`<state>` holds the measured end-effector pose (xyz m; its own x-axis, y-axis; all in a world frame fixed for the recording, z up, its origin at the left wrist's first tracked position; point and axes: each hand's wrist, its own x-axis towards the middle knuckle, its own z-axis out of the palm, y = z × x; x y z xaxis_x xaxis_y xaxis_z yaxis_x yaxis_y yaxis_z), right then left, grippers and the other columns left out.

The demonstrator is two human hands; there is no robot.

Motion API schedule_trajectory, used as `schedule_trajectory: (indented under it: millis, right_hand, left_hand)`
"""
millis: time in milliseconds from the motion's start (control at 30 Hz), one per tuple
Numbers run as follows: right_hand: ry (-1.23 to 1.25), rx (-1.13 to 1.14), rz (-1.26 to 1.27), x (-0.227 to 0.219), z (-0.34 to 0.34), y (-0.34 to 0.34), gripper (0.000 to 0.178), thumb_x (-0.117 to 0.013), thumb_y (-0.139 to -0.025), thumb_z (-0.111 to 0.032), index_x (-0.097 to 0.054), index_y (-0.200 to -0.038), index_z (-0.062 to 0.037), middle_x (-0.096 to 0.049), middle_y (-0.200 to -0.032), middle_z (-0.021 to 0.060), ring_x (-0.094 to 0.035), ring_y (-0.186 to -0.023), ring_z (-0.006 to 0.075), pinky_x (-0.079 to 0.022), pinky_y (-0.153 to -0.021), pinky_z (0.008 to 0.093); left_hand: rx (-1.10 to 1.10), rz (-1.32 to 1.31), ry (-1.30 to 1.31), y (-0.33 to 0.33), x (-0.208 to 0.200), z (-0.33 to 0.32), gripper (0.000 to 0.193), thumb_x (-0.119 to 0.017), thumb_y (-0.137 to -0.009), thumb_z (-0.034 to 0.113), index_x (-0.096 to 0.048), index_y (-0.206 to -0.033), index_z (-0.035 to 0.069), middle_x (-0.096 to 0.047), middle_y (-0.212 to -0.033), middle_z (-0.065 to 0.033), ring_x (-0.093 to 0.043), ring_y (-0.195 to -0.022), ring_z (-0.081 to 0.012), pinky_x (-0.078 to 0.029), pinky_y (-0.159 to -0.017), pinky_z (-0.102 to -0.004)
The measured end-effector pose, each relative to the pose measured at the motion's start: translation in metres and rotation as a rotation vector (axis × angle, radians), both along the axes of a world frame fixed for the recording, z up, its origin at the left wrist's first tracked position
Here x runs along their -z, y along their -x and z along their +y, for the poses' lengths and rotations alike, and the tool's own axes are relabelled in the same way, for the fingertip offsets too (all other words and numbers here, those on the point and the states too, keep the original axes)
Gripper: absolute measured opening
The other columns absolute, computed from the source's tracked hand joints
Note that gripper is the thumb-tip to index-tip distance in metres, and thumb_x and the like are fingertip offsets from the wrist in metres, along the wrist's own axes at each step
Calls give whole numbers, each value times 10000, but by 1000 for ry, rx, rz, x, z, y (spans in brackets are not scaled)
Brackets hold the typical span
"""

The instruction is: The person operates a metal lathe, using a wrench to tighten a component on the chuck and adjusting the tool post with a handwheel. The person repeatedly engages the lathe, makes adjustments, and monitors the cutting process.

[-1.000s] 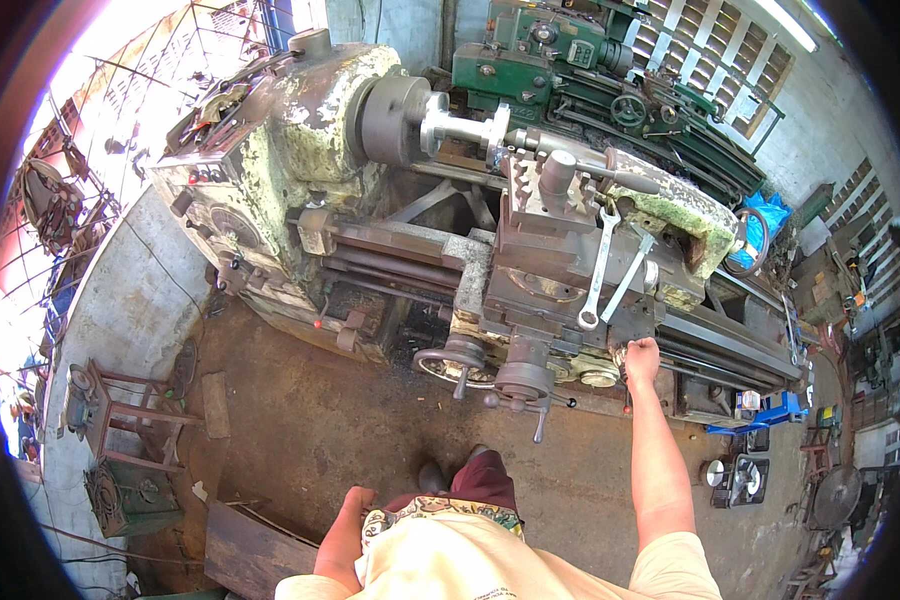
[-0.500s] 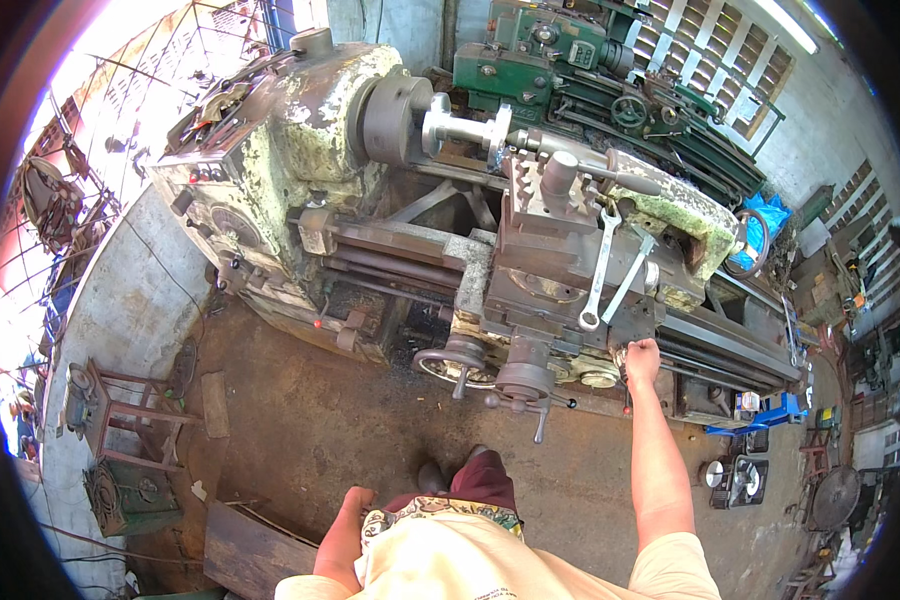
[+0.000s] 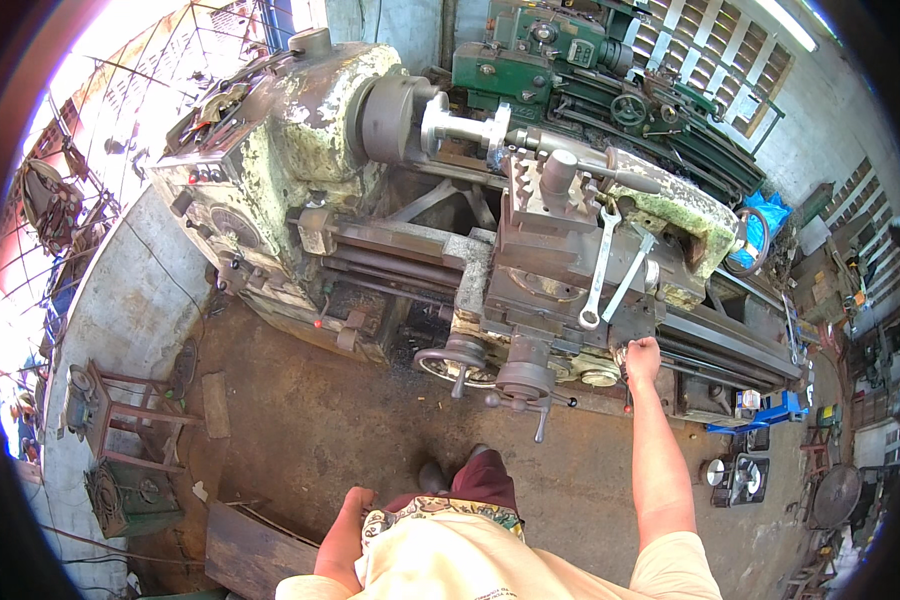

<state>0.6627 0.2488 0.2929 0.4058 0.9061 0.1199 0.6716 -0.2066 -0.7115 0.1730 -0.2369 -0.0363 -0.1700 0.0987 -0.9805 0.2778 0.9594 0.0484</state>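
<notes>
My right arm reaches forward to a large metal lathe with chipped cream paint (image 3: 315, 130). At the right end of its carriage my right hand (image 3: 643, 360) is closed in a fist around a small part, mostly hidden by the fingers. A red-tipped lever (image 3: 627, 408) hangs just below it. Beside my waist is my left hand (image 3: 360, 497), its fingers partly hidden. A flanged, shiny workpiece (image 3: 467, 129) sits between the chuck (image 3: 395, 120) and the tailstock (image 3: 670, 190). On the carriage, right of the tool post (image 3: 560, 180), lie a combination spanner (image 3: 600, 270) and a T-handled wrench (image 3: 628, 278).
Handwheels and crank handles (image 3: 457, 365) jut toward me from the carriage. Behind stands a green lathe (image 3: 510, 70). A wooden stool frame (image 3: 140, 415) and a board (image 3: 255, 550) are at left. A blue metal stand (image 3: 760, 415) is at right.
</notes>
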Motion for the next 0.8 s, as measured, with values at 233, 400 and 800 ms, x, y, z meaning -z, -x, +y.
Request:
schedule_trajectory:
  millis: [233,400,800]
  right_hand:
    - [18,6,2,1,1,0,136,-642,-807,-170,-608,-810,-38,-662,-841,177,-647,-850,348,-485,-782,420]
    - [38,14,7,-1,0,0,134,-644,-808,-168,-610,-812,-38,-664,-846,175,-649,-852,347,-486,-785,422]
    - [3,-6,15,0,0,0,124,-639,-807,-149,-602,-793,-31,-660,-827,177,-647,-828,338,-484,-772,418]
  left_hand:
    - [97,-31,-104,2,-1,-6,391,-547,-898,386,-644,-838,12,-594,-699,-131,-562,-586,-249,-483,-569,-416]
    - [116,-41,-57,0,-9,2,367,-521,-927,351,-613,-998,3,-618,-843,-146,-594,-684,-266,-503,-624,-433]
    - [-62,64,12,-12,-36,8,486,-534,-926,462,-643,-1031,0,-639,-830,-141,-607,-647,-253,-517,-618,-418]
